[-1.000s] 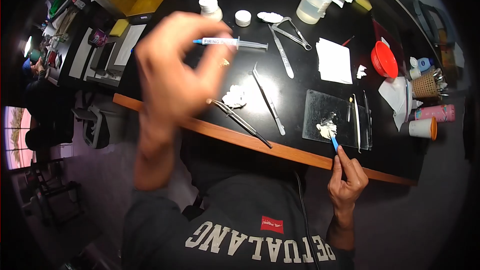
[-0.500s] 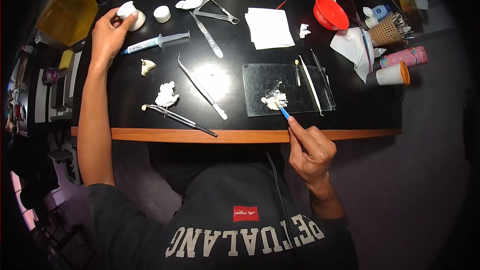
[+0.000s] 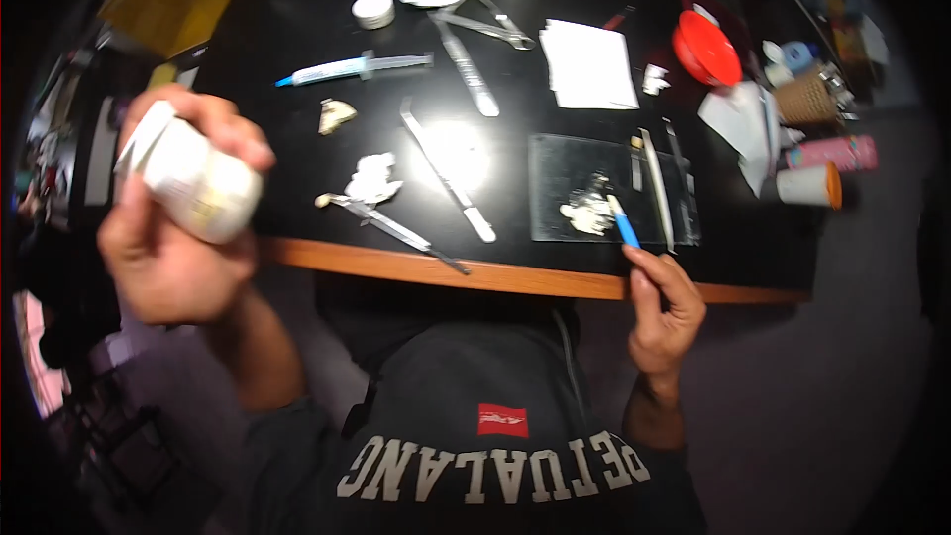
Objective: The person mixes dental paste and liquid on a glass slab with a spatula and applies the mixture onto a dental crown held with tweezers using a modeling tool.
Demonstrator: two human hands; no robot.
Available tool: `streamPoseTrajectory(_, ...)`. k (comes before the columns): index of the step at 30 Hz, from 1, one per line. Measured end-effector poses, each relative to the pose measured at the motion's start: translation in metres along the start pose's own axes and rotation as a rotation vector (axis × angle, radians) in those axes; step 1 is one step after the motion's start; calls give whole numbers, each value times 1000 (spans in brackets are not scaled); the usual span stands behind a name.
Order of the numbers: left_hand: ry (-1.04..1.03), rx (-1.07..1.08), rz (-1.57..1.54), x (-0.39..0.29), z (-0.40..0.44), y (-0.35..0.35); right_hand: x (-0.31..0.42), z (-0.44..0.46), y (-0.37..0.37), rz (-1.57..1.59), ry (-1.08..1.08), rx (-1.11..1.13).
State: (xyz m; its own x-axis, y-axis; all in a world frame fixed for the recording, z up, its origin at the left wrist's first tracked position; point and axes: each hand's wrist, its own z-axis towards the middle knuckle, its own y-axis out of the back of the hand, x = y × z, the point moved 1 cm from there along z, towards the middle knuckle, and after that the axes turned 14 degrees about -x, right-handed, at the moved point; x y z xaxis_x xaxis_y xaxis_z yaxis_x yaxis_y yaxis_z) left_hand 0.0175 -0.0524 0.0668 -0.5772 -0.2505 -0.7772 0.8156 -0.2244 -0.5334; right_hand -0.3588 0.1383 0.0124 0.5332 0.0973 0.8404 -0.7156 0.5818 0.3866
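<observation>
My left hand (image 3: pixel 178 263) is raised near the camera, its fingers wrapped round a small white jar (image 3: pixel 203 183) that is tilted and blurred. My right hand (image 3: pixel 669 317) pinches a slim blue-handled tool (image 3: pixel 624 223), whose pale tip is over the dark glass slab (image 3: pixel 550 163). Beside that tip, a smear of white paste (image 3: pixel 589 216) lies on the slab. A thin pale double-ended instrument (image 3: pixel 657 188) rests on the slab's right side. Tweezers (image 3: pixel 391 228) holding a small cream-coloured piece (image 3: pixel 322 200) lie near the table's front edge, against crumpled white tissue (image 3: pixel 373 178).
Farther back lie a paste syringe (image 3: pixel 347 67), a small white tub (image 3: pixel 373 10), a metal caliper (image 3: pixel 490 25) and a scalpel-like tool (image 3: pixel 464 64). White paper sheets (image 3: pixel 589 64) and a red bowl (image 3: pixel 705 50) are behind the slab. An orange-lidded cup (image 3: pixel 807 186) stands at right.
My left hand has lifted the white jar off the table, bringing it up and toward me. The blue-handled tool's tip has moved right, away from the paste. The view has shifted.
</observation>
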Motion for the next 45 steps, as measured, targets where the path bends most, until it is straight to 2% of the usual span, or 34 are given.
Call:
streamPoseTrajectory(2, -2, -59, 55, 12, -26, -17, 4, -6, 1, 138, -263, 13)
streamPoseTrajectory(6, -36, -161, 253, 32, -59, -25, 3, -1, 6, 369, -335, 116)
streamPoseTrajectory(8, 38, -265, 269, 42, -79, -38, -4, -1, 15, 412, -391, 182)
streamPoseTrajectory(10, 55, -185, 347, 49, -87, -46, 0, 2, 14, 647, -455, 195)
streamPoseTrajectory(12, 41, -94, 477, 54, -88, -50, 16, 6, 11, 737, -444, 185)
streamPoseTrajectory(13, -39, -95, 506, 58, -87, -58, 19, 6, 12, 748, -389, 174)
streamPoseTrajectory(16, -62, -63, 681, 63, -88, -69, 18, 4, 15, 713, -133, 139)
streamPoseTrajectory(17, -104, -24, 684, 66, -86, -71, 24, 4, 14, 564, 5, 77)
streamPoseTrajectory(20, -67, 73, 772, 67, -84, -78, 27, 14, 10, 572, 216, 37)
streamPoseTrajectory(22, -52, 124, 788, 68, -82, -88, 36, 15, 1, 531, 247, -92)
streamPoseTrajectory(24, -23, 166, 803, 73, -81, -94, 36, 21, -2, 472, 420, -162)
streamPoseTrajectory(25, -4, 184, 770, 75, -80, -97, 40, 22, -6, 494, 411, -188)
streamPoseTrajectory(28, 152, 250, 793, 74, -77, -107, 53, 18, -15, 588, 167, -188)
streamPoseTrajectory(33, 129, 271, 786, 83, -79, -111, 43, 15, -29, 599, 1, -128)
streamPoseTrajectory(38, 77, 336, 798, 85, -81, -109, 35, 16, -32, 548, -11, -89)
streamPoseTrajectory(45, 119, 282, 804, 85, -81, -111, 35, 19, -32, 534, -58, -92)
